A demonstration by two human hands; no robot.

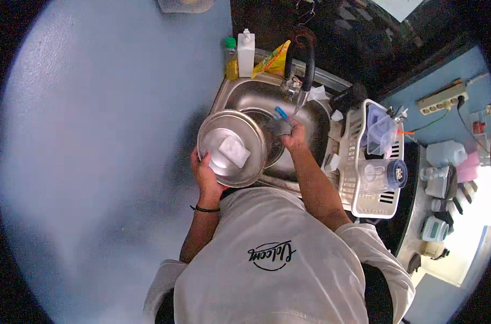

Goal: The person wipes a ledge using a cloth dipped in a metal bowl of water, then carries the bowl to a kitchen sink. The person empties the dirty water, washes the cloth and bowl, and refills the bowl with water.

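Ref. point: sink [316,129].

1. Steel bowl [253,167]: overhangs sink's left side, open face up toward camera. Gripped at outer edge, prob. so most of it stays over sink & drips fall in.
2. White pad [234,151]: lies flat inside bowl, left of sink's middle; prob. parked there to stay w/in reach.
3. Grey item [279,127]: held over sink's middle, nr bowl's right rim; cloth or scourer, too blurred to tell. Prob. kept there for the tap's sake.
4. Blue bit [281,112]: shows just past grey item, over sink; held or loose, can't tell.
5. Round pan [275,156]: sits in sink, partly hidden behind bowl.
6. Tap [308,67]: rises at sink's back, spout pointing in. Running or not, can't tell.
7. Green-capped bottle [232,60], white bottle [246,55], yellow packet [272,61]: stand along sink's back-left edge, prob. for quick grabbing.
8. Dish rack [376,208]: stands right of sink, holds clear tubs [379,129] & lidded jar [375,175]; prob. sited there for draining.

L. hand [205,174]: grasps bowl left of sink, one digit (prob. thumb) over rim, others outside; elbow bent, forearm upright.
R. hand [295,136]: clasps grey item over sink, fingers curled, forearm reaching fwd & inward, below spout.
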